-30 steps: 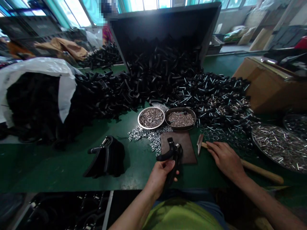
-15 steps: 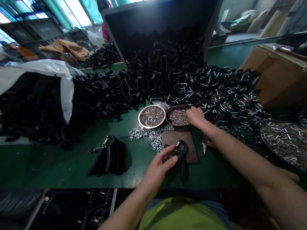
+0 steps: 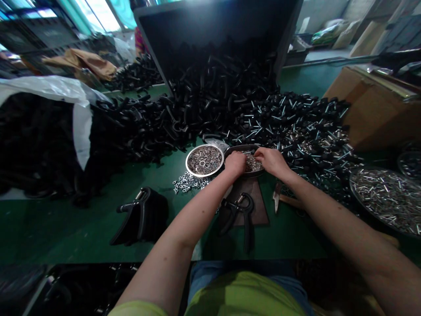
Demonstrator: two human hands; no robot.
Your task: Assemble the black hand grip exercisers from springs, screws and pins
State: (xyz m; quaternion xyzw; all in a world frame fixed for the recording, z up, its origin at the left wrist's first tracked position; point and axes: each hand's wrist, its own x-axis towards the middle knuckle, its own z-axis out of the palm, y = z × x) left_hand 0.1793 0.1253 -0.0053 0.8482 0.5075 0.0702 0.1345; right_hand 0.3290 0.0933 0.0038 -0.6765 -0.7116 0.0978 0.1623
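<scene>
My left hand (image 3: 236,162) reaches over the left side of a dark round pan (image 3: 245,174) of small metal parts. Its fingers are curled down, and their tips are hidden. From the right, my right hand (image 3: 271,161) dips pinched fingers into the same pan; anything between them is too small to name. Below, a black hand grip exerciser (image 3: 246,219) with a metal spring lies partly on a brown plate (image 3: 259,206), touched by neither hand. A stack of similar hand grips (image 3: 144,217) stands to the left.
Left of the pan is a silver bowl (image 3: 187,164) of pins and rings, with loose nuts (image 3: 186,183) before it. A hammer (image 3: 276,199) lies at right. Black handles (image 3: 210,96) and knobbed screws (image 3: 289,114) pile behind. A large pan of metal pins (image 3: 388,197) sits far right.
My left hand has let go of the hand grip exerciser and moved up to the dark pan. My right hand stays at the pan, and the view has shifted slightly.
</scene>
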